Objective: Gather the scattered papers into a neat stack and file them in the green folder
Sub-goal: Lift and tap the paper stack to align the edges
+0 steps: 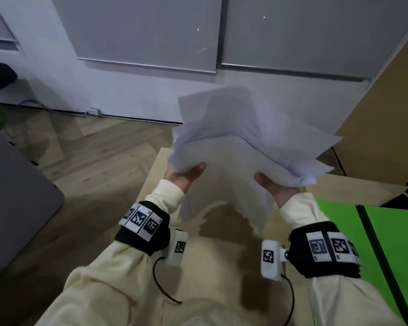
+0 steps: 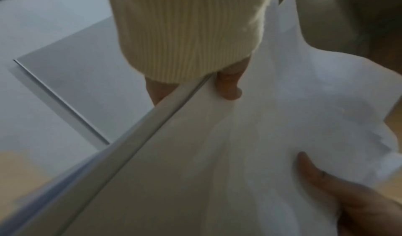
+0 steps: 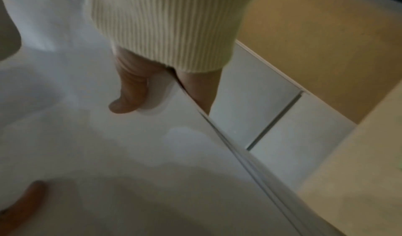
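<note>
Papers point(image 1: 245, 142): a loose, uneven sheaf of white sheets is being held in the air above the light wooden counter point(image 1: 156, 165), corners fanning out at differing angles, edges not aligned. The left hand point(image 1: 184, 177) is gripping the sheaf's left edge, thumb lying on top and the remaining fingers hidden beneath the sheets. The right hand point(image 1: 276, 187) is gripping the right edge in the same way, thumb on top. In the left wrist view the left thumb point(image 2: 230, 86) is pressing down on the top sheet; the right wrist view is showing the right thumb point(image 3: 128, 93) doing likewise. Both grips are therefore clamped on the papers.

The green folder point(image 1: 339, 231) is lying on the counter to the right of the right forearm, below the sheaf and apart from it; whether it is open cannot be told. Cream ribbed sleeves point(image 1: 165, 196) are covering both wrists, each wearing a black band with printed markers. A wooden floor point(image 1: 92, 142) is showing beyond the counter.
</note>
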A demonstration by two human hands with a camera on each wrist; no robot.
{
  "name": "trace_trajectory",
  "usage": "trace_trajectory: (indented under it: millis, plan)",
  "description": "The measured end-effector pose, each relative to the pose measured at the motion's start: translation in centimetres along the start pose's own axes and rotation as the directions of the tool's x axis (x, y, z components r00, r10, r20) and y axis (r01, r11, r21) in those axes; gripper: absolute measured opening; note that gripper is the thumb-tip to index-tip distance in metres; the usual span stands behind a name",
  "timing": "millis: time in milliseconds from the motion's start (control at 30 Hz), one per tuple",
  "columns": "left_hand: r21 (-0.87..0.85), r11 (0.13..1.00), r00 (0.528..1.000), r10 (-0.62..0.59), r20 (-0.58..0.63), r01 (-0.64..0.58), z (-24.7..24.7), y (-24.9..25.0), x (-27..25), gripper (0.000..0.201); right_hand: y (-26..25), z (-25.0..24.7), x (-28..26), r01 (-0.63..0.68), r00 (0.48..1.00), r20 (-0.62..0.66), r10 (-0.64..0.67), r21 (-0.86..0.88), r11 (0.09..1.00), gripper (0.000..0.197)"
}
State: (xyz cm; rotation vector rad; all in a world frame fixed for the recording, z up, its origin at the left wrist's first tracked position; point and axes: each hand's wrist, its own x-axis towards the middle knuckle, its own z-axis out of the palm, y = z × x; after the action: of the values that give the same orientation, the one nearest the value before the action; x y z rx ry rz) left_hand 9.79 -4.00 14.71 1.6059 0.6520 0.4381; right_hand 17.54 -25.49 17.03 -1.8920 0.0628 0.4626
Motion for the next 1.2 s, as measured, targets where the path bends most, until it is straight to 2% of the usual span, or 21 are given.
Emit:
trace_trajectory:
  millis: [67,100,133,200,267,300,367,467,533,600,667,733,867,1000,1033,1100,1200]
  plan:
    - [0.029,0.999,0.999,0.042,-0.016,-0.041,-0.2,0.0,-0.2,0.045,0.4,-0.6,0.3,-0.034,0.999,0.023,0.035,-0.057,0.998,0.055]
    - [0.022,0.999,0.999,0.037,0.003,-0.037,-0.4,-0.2,-0.2,0.041,0.4,-0.9,0.4,-0.009,1.000,0.000,0.009,-0.064,0.998,0.044]
    - [0.023,0.999,0.999,0.040,0.014,-0.040,-0.5,-0.3,-0.5,0.041,0.8,-1.2,0.7,0.019,1.000,-0.014,-0.020,-0.066,0.998,0.043]
    - [0.017,1.000,0.998,0.004,0.070,-0.006,-0.8,-1.1,-1.0,0.044,1.6,-1.5,0.9,0.016,1.000,0.025,-0.012,-0.160,0.987,0.071]
    - [0.019,1.000,0.993,-0.025,0.114,0.023,-1.0,-1.7,-0.8,0.049,2.4,-1.5,1.2,0.021,1.000,0.020,-0.018,-0.126,0.992,0.087]
    - [0.011,1.000,0.993,-0.026,0.118,0.025,-1.0,-1.6,-0.5,0.049,2.6,-1.3,1.3,0.050,0.999,0.009,-0.049,-0.094,0.994,0.079]
    - [-0.051,0.998,0.995,-0.037,0.096,0.042,-1.2,-0.8,0.1,0.037,2.7,-0.8,1.4,0.135,0.991,-0.030,-0.134,0.012,0.991,0.056]
    - [-0.149,0.987,0.998,-0.052,0.042,0.058,-1.6,0.3,0.8,0.023,4.2,-0.5,3.7,0.224,0.967,-0.163,-0.194,0.198,0.954,0.071]
    - [-0.131,0.989,0.998,-0.058,0.039,0.062,-1.6,0.1,1.0,0.027,4.1,-0.2,4.4,0.243,0.968,-0.128,-0.218,0.233,0.942,0.068]
    - [-0.091,0.994,0.997,-0.059,0.051,0.064,-1.5,-0.4,0.9,0.035,3.2,0.3,4.1,0.207,0.978,-0.068,-0.198,0.196,0.958,0.073]
    - [-0.081,0.995,0.996,-0.051,0.079,0.058,-1.4,-0.8,0.9,0.036,2.7,0.4,3.9,0.158,0.987,-0.018,-0.157,0.141,0.977,0.057]
    - [-0.060,0.996,0.992,-0.060,0.108,0.067,-1.6,-0.9,1.0,0.035,1.9,0.7,3.3,0.192,0.980,-0.083,-0.183,0.114,0.975,0.039]
    - [-0.044,0.999,0.981,0.002,0.192,0.007,-0.9,1.1,0.3,0.039,-0.4,1.1,2.4,0.367,0.901,-0.367,-0.234,0.355,0.860,0.034]
    - [-0.098,0.994,0.983,0.070,0.167,-0.055,-0.3,2.0,-0.3,0.039,-0.2,0.4,1.1,0.381,0.870,-0.438,-0.226,0.306,0.873,0.019]
    - [-0.079,0.995,0.987,0.075,0.145,-0.064,-0.1,1.9,-0.5,0.036,0.3,0.2,0.8,0.366,0.875,-0.430,-0.224,0.284,0.886,0.021]
    - [-0.070,0.995,0.993,0.079,0.092,-0.073,0.4,1.0,-1.0,0.024,1.7,0.4,0.8,0.353,0.896,-0.386,-0.222,0.314,0.881,0.039]
    - [-0.185,0.983,0.995,-0.002,-0.102,-0.017,1.3,0.8,-1.6,0.022,1.8,1.0,0.3,0.352,0.914,-0.335,-0.227,0.383,0.854,0.063]
